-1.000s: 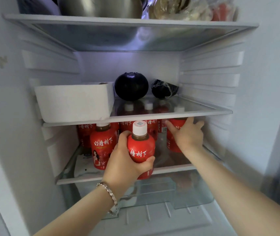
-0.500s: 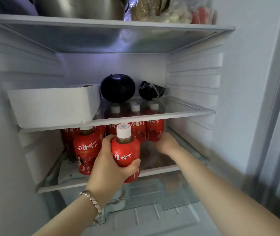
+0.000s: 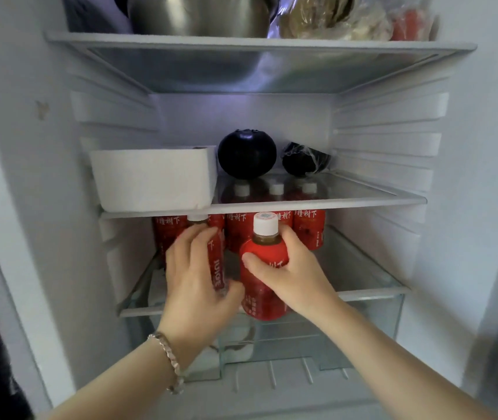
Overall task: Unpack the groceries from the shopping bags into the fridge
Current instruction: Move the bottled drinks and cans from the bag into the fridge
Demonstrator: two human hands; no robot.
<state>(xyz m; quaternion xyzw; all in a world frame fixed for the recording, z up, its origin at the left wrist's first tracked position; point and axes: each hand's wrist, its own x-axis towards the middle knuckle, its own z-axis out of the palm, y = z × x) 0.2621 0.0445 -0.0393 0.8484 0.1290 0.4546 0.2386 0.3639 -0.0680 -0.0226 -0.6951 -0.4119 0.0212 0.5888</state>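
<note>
Several red juice bottles with white caps (image 3: 308,228) stand in a row at the back of the lower glass shelf (image 3: 372,291) of the open fridge. Two more stand at the shelf's front. My right hand (image 3: 296,274) grips the front middle bottle (image 3: 260,301) from its right side, thumb across the red label. My left hand (image 3: 196,283) wraps round the neighbouring bottle on the left (image 3: 218,268), whose label reads JUICE; fingers cover most of it. Both bottles are upright and close together.
On the shelf above sit a white box (image 3: 154,177), a dark round vegetable (image 3: 246,154) and a dark wrapped item (image 3: 303,160). A steel pot (image 3: 199,13) and bagged food fill the top shelf. A clear drawer (image 3: 363,328) lies below.
My right hand left the back right bottle and took the front middle bottle. My left hand let go of that bottle and moved onto the bottle to its left.
</note>
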